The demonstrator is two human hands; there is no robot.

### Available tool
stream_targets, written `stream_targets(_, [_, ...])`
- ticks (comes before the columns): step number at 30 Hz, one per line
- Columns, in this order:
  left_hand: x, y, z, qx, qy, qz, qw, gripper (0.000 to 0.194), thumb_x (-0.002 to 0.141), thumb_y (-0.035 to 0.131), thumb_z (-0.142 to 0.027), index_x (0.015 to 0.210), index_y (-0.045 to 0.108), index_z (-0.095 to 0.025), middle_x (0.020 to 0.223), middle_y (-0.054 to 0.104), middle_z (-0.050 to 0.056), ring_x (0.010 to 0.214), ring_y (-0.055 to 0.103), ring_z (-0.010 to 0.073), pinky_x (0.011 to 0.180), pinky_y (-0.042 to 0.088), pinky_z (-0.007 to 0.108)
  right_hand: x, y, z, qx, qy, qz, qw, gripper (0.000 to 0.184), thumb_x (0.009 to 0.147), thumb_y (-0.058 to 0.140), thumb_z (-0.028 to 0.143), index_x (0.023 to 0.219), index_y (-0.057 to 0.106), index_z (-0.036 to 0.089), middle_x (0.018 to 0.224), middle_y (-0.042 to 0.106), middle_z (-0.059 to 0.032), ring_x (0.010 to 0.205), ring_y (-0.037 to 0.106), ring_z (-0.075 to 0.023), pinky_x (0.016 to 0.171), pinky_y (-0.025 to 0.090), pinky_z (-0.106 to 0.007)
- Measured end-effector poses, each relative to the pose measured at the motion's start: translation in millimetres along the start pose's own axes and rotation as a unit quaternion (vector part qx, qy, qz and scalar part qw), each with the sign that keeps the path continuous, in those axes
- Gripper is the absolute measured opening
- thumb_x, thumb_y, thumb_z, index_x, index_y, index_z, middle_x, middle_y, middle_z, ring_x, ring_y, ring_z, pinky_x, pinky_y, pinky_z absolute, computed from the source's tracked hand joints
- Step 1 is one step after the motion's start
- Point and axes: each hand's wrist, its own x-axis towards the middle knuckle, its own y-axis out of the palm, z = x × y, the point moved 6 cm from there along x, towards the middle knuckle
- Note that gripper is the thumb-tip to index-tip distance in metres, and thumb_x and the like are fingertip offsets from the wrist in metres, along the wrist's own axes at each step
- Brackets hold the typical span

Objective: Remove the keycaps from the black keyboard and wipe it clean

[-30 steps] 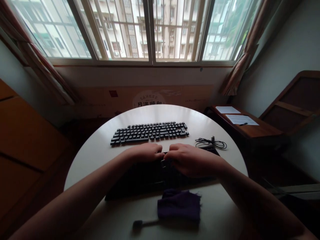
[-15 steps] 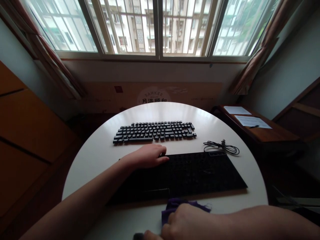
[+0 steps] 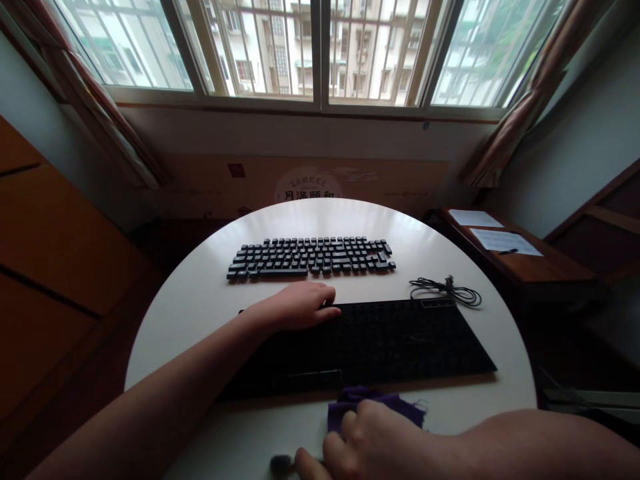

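A black keyboard body (image 3: 395,343), its keycaps off, lies flat on the white round table. My left hand (image 3: 303,305) grips its far edge, thumb on top and fingers curled over the rim. Close to the table's near side, my right hand (image 3: 360,443) is closed around a thin tool that looks like a small brush, its dark head (image 3: 281,464) poking out to the left. Most of the handle is hidden in the fist. A crumpled purple cloth (image 3: 407,408) lies under or just behind the right hand; whether the fingers also hold it is unclear.
Loose black keycaps (image 3: 310,257) stand in rows beyond the keyboard body. A coiled black cable (image 3: 447,290) lies at its far right corner. To the right, a low wooden table (image 3: 560,270) bears paper sheets (image 3: 505,241) and a pen (image 3: 509,251).
The view has tilted slightly downward. My right hand has shifted a little to the right, and more of the brush head and handle shows. My left hand keeps its grip on the keyboard body.
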Motion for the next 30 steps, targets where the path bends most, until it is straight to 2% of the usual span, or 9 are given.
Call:
stream_targets(2, [0, 0.8, 0, -0.001, 0.001, 0.002, 1.0, 0.031, 0.094, 0.048, -0.05, 0.091, 0.06, -0.021, 0.094, 0.068, 0.004, 0.077, 0.06, 0.0199, 0.062, 0.039, 0.028, -2, -16, -7, 0.005, 0.014, 0.007, 1.0, 0.029, 0.091, 0.06, 0.027, 0.117, 0.057, 0.015, 0.062, 0.064, -0.0018, 0.044, 0.052, -0.0175, 0.038, 0.017, -0.03])
stream_targets(3, [1, 0.9, -1, 0.0, 0.003, 0.002, 1.0, 0.032, 0.094, 0.048, -0.05, 0.091, 0.06, -0.021, 0.094, 0.068, 0.004, 0.077, 0.06, 0.0197, 0.062, 0.039, 0.028, -3, -24, -13, 0.014, 0.026, 0.017, 0.999, 0.02, 0.091, 0.06, 0.03, 0.105, 0.06, 0.017, 0.062, 0.063, -0.0012, 0.044, 0.052, -0.0169, 0.039, 0.018, -0.029])
stream_targets(5, [1, 0.7, -2, 0.006, 0.007, 0.002, 1.0, 0.033, 0.094, 0.047, -0.051, 0.091, 0.06, -0.021, 0.094, 0.068, 0.004, 0.077, 0.059, 0.0195, 0.062, 0.038, 0.028, -8, -41, -29, 0.05, 0.054, 0.046, 0.996, 0.027, 0.093, 0.058, 0.045, 0.085, 0.06, 0.019, 0.066, 0.064, -0.0017, 0.05, 0.055, -0.0175, 0.042, 0.018, -0.03])
stream_targets(9, [2, 0.9, -2, 0.014, 0.006, 0.006, 1.0, 0.035, 0.094, 0.045, -0.052, 0.092, 0.06, -0.02, 0.094, 0.068, 0.005, 0.076, 0.059, 0.0195, 0.062, 0.037, 0.028, -17, -61, -61, 0.122, 0.09, 0.084, 0.985, 0.017, 0.094, 0.058, 0.031, 0.08, 0.063, 0.021, 0.066, 0.065, 0.0011, 0.054, 0.055, -0.0132, 0.048, 0.022, -0.029])
stream_targets(13, [3, 2.0, -1, 0.016, 0.011, 0.005, 1.0, 0.036, 0.095, 0.045, -0.052, 0.093, 0.061, -0.02, 0.093, 0.068, 0.005, 0.077, 0.059, 0.0198, 0.062, 0.037, 0.028, -20, -55, -72, 0.161, 0.08, 0.099, 0.979, 0.018, 0.092, 0.06, 0.03, 0.077, 0.065, 0.021, 0.069, 0.066, 0.0014, 0.057, 0.056, -0.0121, 0.051, 0.027, -0.028])
stream_targets(19, [4, 2.6, -1, 0.02, 0.015, 0.0, 1.0, 0.035, 0.094, 0.046, -0.053, 0.093, 0.061, -0.021, 0.093, 0.068, 0.005, 0.076, 0.059, 0.0203, 0.062, 0.037, 0.028, -14, -33, -67, 0.131, 0.07, 0.155, 0.977, 0.011, 0.085, 0.061, 0.021, 0.076, 0.067, 0.019, 0.072, 0.069, 0.0008, 0.057, 0.059, -0.0134, 0.049, 0.029, -0.029])
stream_targets(22, [4, 2.4, -1, 0.022, 0.017, -0.004, 1.0, 0.035, 0.094, 0.046, -0.052, 0.092, 0.061, -0.021, 0.093, 0.069, 0.005, 0.075, 0.059, 0.0199, 0.061, 0.036, 0.028, -13, -29, -65, 0.126, 0.073, 0.169, 0.975, 0.014, 0.084, 0.058, 0.018, 0.074, 0.067, 0.018, 0.07, 0.069, 0.0001, 0.054, 0.058, -0.0139, 0.048, 0.028, -0.03])
stream_targets(26, [2, 1.1, -2, 0.017, 0.018, -0.004, 1.0, 0.035, 0.094, 0.046, -0.052, 0.092, 0.061, -0.021, 0.093, 0.069, 0.005, 0.074, 0.059, 0.0198, 0.06, 0.035, 0.027, -16, -36, -68, 0.12, 0.089, 0.167, 0.975, 0.014, 0.082, 0.057, 0.016, 0.072, 0.066, 0.017, 0.066, 0.068, -0.0003, 0.052, 0.055, -0.0132, 0.048, 0.027, -0.029])
stream_targets(30, [-2, -3.6, -4, -0.007, 0.018, 0.002, 1.0, 0.037, 0.096, 0.041, -0.051, 0.094, 0.062, -0.02, 0.095, 0.068, 0.006, 0.077, 0.059, 0.0202, 0.064, 0.038, 0.028, -26, -59, -83, 0.141, 0.126, 0.12, 0.975, 0.012, 0.081, 0.059, 0.016, 0.07, 0.064, 0.018, 0.066, 0.065, 0.0002, 0.055, 0.052, -0.0117, 0.052, 0.03, -0.026])
